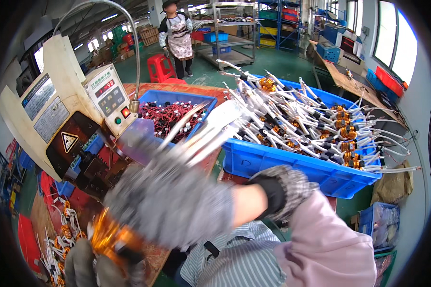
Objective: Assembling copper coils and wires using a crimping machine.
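Observation:
My gloved left hand (91,267), at the lower left, closes round a copper-wound coil (109,234), its fingers partly cut off by the frame's edge. Above it, my gloved right hand (170,201) reaches across from the right and is smeared by motion. White cables (208,138) stick out beyond its fingers, which seem wrapped round them; whether they belong to the coil is hidden by the glove. Just past that hand stands a cream bench machine (38,115) with a dark tooling area and a control box (106,95).
A blue crate (297,167) heaped with coils and white cables stands at right. A blue bin (151,95) of small red-wired parts sits behind my right hand. More coils (64,239) lie at lower left. A person (178,38) stands beyond, beside a red stool (159,67).

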Available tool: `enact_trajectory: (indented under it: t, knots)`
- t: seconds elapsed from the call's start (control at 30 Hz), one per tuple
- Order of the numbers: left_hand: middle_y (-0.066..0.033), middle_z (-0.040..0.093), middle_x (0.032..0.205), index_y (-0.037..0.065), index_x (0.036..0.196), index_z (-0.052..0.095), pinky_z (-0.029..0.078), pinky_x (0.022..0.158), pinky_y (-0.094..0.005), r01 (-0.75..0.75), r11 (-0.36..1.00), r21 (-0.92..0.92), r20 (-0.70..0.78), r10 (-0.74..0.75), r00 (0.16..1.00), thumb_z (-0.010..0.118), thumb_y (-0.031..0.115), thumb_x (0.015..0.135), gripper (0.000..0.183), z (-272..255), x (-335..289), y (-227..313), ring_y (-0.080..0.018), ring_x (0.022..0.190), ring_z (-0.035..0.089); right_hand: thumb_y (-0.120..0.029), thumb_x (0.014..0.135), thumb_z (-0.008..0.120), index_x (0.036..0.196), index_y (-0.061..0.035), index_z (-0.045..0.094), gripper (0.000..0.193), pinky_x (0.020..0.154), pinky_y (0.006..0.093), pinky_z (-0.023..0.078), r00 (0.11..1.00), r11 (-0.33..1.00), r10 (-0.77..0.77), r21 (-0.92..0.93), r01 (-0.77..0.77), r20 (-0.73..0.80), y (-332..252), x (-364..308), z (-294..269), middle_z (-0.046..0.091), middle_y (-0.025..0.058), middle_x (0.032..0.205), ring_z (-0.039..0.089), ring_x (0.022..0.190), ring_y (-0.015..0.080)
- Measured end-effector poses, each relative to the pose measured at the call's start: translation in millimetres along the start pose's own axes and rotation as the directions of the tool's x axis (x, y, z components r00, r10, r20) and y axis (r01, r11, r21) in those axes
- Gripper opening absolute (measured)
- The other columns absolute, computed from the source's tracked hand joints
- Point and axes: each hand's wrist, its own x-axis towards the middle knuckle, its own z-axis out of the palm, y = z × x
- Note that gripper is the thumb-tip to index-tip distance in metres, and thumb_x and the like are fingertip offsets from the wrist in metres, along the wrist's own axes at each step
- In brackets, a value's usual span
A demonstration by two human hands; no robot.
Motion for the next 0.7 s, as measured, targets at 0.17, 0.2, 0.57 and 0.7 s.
enact_trajectory:
  t: [0.17, 0.2, 0.57, 0.7]
  knots:
    - [-0.0112, 0.054, 0.107, 0.011, 0.100, 0.061, 0.052, 0.062, -0.0346, -0.417, 0.905, -0.083, -0.322, 0.371, 0.871, 0.066, 0.015, 0.079, 0.023, 20.6, -25.3, -18.0, -0.0310, 0.081, 0.059, -0.027, 0.071, 0.072, 0.107, -0.0032, 0.054, 0.047, 0.074, 0.0349, 0.047, 0.979, 0.932, 0.180, -0.302, -0.201, -0.097, 131.6, -36.7, -107.5, 0.061, 0.0104, 0.093, 0.059, 0.083, 0.0280]
    - [-0.0112, 0.054, 0.107, 0.011, 0.100, 0.061, 0.052, 0.062, -0.0346, -0.416, 0.905, -0.091, -0.340, 0.365, 0.867, 0.066, 0.015, 0.079, 0.023, 19.0, -27.6, -11.1, -0.0310, 0.081, 0.059, -0.029, 0.069, 0.074, 0.105, -0.0029, 0.055, 0.049, 0.069, 0.0338, 0.048, 0.947, 0.887, 0.285, -0.334, -0.319, -0.149, 166.4, -54.9, -120.6, 0.062, 0.0110, 0.088, 0.060, 0.079, 0.0277]
    - [-0.0156, 0.051, 0.116, 0.008, 0.118, 0.049, 0.038, 0.092, -0.0430, 0.327, 0.939, 0.108, 0.859, -0.253, 0.445, 0.056, 0.032, 0.078, 0.048, 1.0, -85.2, -62.2, -0.0303, 0.106, 0.048, -0.051, 0.078, 0.057, 0.092, -0.0027, 0.063, 0.050, 0.075, 0.0402, 0.046, 0.313, 0.814, 0.576, -0.494, -0.307, 0.755, 269.8, -155.3, -72.7, 0.063, 0.0160, 0.089, 0.059, 0.085, 0.0316]
    - [-0.0127, 0.058, 0.104, 0.006, 0.111, 0.055, 0.045, 0.080, -0.0376, 0.451, 0.890, 0.068, 0.816, -0.310, 0.488, 0.059, 0.026, 0.078, 0.039, -4.0, -125.1, -100.0, -0.0296, 0.093, 0.055, -0.047, 0.078, 0.060, 0.106, -0.0058, 0.059, 0.050, 0.081, 0.0372, 0.046, 0.352, 0.754, 0.533, -0.243, -0.610, 0.769, 309.4, -135.0, -124.2, 0.062, 0.0155, 0.100, 0.060, 0.091, 0.0277]
